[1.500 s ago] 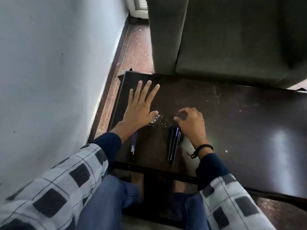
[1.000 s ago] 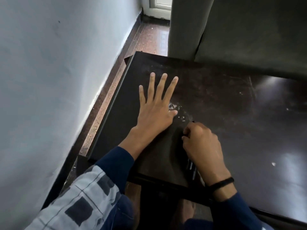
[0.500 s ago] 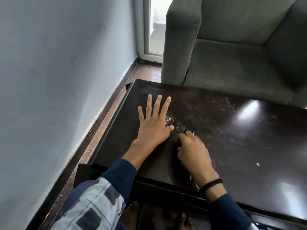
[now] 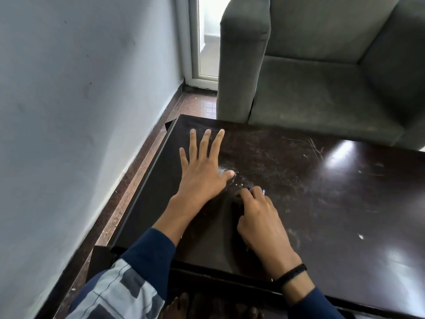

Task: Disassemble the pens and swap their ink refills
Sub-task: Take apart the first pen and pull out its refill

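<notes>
My left hand (image 4: 202,178) lies flat on the dark table (image 4: 340,203) near its left edge, fingers straight and spread, holding nothing. To its right, my right hand (image 4: 259,219) rests on the table with its fingers curled over the dark blue pens (image 4: 251,188). Only small bluish ends of the pens show at my fingertips; the hand hides the rest. No other pen part is visible.
A grey armchair (image 4: 322,77) stands just beyond the table's far edge. A pale wall (image 4: 80,111) runs close along the left, with a strip of brown floor (image 4: 138,180) between it and the table. A glass door (image 4: 208,42) is at the back.
The view has tilted up, so the armchair and door now show. My right hand has closed down over the pens and hides them. My left hand stays flat.
</notes>
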A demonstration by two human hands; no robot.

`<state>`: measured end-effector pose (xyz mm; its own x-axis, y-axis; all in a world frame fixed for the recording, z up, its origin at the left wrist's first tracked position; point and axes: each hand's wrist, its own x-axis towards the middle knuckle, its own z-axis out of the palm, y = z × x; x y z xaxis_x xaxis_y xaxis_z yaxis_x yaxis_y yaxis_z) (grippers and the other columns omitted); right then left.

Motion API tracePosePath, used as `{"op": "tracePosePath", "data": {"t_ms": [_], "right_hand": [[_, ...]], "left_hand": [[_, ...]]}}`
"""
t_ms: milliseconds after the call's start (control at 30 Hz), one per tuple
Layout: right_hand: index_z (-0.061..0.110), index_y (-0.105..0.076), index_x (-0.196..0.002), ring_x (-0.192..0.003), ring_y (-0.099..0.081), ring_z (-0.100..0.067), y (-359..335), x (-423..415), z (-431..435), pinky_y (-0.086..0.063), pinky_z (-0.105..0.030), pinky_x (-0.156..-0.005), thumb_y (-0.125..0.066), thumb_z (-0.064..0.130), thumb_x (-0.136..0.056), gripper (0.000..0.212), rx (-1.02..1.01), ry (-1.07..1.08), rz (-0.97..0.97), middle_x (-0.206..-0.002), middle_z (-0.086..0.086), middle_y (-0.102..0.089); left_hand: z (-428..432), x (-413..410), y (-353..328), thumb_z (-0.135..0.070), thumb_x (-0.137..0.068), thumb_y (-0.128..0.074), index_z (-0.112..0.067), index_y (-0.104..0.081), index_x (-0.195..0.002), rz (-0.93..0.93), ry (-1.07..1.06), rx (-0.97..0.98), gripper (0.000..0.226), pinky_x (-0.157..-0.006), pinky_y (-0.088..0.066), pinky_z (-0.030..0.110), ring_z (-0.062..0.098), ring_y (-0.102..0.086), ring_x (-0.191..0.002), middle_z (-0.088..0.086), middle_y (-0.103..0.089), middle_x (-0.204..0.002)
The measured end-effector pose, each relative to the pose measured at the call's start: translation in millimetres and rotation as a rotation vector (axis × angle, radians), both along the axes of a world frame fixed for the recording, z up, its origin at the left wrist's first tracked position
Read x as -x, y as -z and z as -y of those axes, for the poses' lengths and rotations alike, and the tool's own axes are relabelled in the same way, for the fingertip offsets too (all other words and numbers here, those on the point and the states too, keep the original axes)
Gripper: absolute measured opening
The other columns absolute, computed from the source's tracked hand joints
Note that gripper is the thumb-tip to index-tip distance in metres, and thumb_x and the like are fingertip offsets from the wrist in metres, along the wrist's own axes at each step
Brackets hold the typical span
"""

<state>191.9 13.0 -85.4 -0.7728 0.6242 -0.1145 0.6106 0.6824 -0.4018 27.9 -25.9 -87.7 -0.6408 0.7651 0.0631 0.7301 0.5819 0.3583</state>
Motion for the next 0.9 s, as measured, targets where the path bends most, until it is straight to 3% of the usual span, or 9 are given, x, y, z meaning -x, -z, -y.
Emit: {"op": "tracePosePath", "data": {"t_ms": [100, 200, 333, 467, 533, 600, 700, 800, 900], "right_hand": [[0.015, -0.051, -0.129, -0.101, -0.050, -0.026, -2.9, 0.6, 4.0, -0.051, -0.038, -0.086, -0.051, -0.006, -0.086, 0.048, 0.045, 0.031, -0.016, -0.125, -0.003, -0.038], [0.020, -0.046, -0.138, -0.097, -0.050, -0.024, -6.7, 1.1, 4.8, -0.049, -0.033, -0.081, -0.053, -0.002, -0.087, 0.056, 0.097, 0.041, 0.011, -0.128, -0.002, -0.040], [0.024, -0.039, -0.151, -0.113, -0.059, -0.029, -5.5, 1.0, 3.0, -0.046, -0.031, -0.086, -0.056, 0.003, -0.089, 0.068, 0.145, 0.041, 0.029, -0.136, -0.005, -0.049], [0.031, -0.049, -0.143, -0.101, -0.063, -0.018, -6.5, 1.1, -0.1, -0.048, -0.028, -0.085, -0.070, 0.017, -0.086, 0.062, 0.267, 0.127, -0.052, -0.116, 0.006, -0.060], [0.033, -0.056, -0.135, -0.086, -0.063, -0.006, -6.0, 2.1, -4.1, -0.051, -0.029, -0.084, -0.077, 0.020, -0.082, 0.058, 0.413, 0.202, -0.150, -0.097, 0.011, -0.065], [0.028, -0.063, -0.131, -0.075, -0.066, -0.007, -5.3, 3.8, -9.1, -0.058, -0.035, -0.080, -0.080, 0.014, -0.078, 0.057, 0.594, 0.283, -0.278, -0.086, 0.004, -0.072], [0.022, -0.068, -0.123, -0.073, -0.068, -0.016, -9.3, 3.0, -15.5, -0.054, -0.026, -0.064, -0.076, 0.002, -0.083, 0.045, 0.813, 0.378, -0.465, -0.086, -0.008, -0.078], [0.020, -0.071, -0.115, -0.076, -0.069, -0.013, -14.7, 0.1, -17.0, -0.052, -0.023, -0.068, -0.070, -0.002, -0.087, 0.035, 0.909, 0.413, -0.591, -0.088, -0.011, -0.080], [0.019, -0.075, -0.111, -0.083, -0.074, -0.018, -11.8, 1.0, -16.7, -0.058, -0.034, -0.083, -0.073, 0.002, -0.091, 0.027, 0.929, 0.407, -0.659, -0.089, -0.008, -0.080]], "left_hand": [[-0.2, -1.3, -3.9, -0.049, -0.096, -0.063, -0.036, 0.012, -0.161, -0.024, 0.002, -0.044, 0.099, -0.125, 0.006, 0.059, 0.028, 0.030, -0.154, 0.000, 0.013, -0.172], [0.4, -2.4, -6.3, -0.049, -0.096, -0.063, -0.035, 0.007, -0.162, -0.026, -0.009, -0.072, 0.097, -0.125, 0.004, 0.057, 0.028, 0.028, -0.154, 0.001, 0.009, -0.172], [1.5, -4.5, -8.8, -0.045, -0.097, -0.064, -0.032, -0.008, -0.162, -0.029, -0.006, -0.095, 0.087, -0.126, 0.001, 0.054, 0.027, 0.024, -0.156, 0.003, 0.003, -0.173], [1.7, -9.5, -11.1, -0.041, -0.098, -0.064, -0.029, -0.044, -0.150, 0.010, -0.044, -0.147, 0.057, -0.126, -0.014, 0.048, 0.019, 0.011, -0.159, -0.002, -0.017, -0.170], [2.2, -12.0, -13.7, -0.040, -0.098, -0.065, -0.028, -0.059, -0.136, 0.056, -0.082, -0.196, 0.041, -0.117, -0.035, 0.042, 0.018, -0.019, -0.155, -0.006, -0.043, -0.157], [3.2, -12.9, -16.8, -0.041, -0.097, -0.067, -0.029, -0.070, -0.120, 0.155, -0.122, -0.249, 0.027, -0.096, -0.048, 0.033, 0.014, -0.055, -0.126, -0.009, -0.067, -0.127], [3.0, -11.6, -19.4, -0.046, -0.092, -0.072, -0.030, -0.077, -0.098, 0.523, -0.138, -0.303, 0.018, -0.079, -0.058, 0.030, 0.009, -0.073, -0.086, -0.010, -0.076, -0.091], [3.6, -13.8, -23.2, -0.031, -0.090, -0.079, -0.019, -0.080, -0.097, 0.912, -0.106, -0.338, 0.014, -0.073, -0.064, 0.028, 0.010, -0.074, -0.078, 0.000, -0.079, -0.086], [3.6, -15.2, -27.2, -0.013, -0.088, -0.080, -0.007, -0.080, -0.101, 1.046, -0.111, -0.388, 0.014, -0.069, -0.062, 0.023, 0.014, -0.075, -0.085, 0.008, -0.080, -0.094]]}}
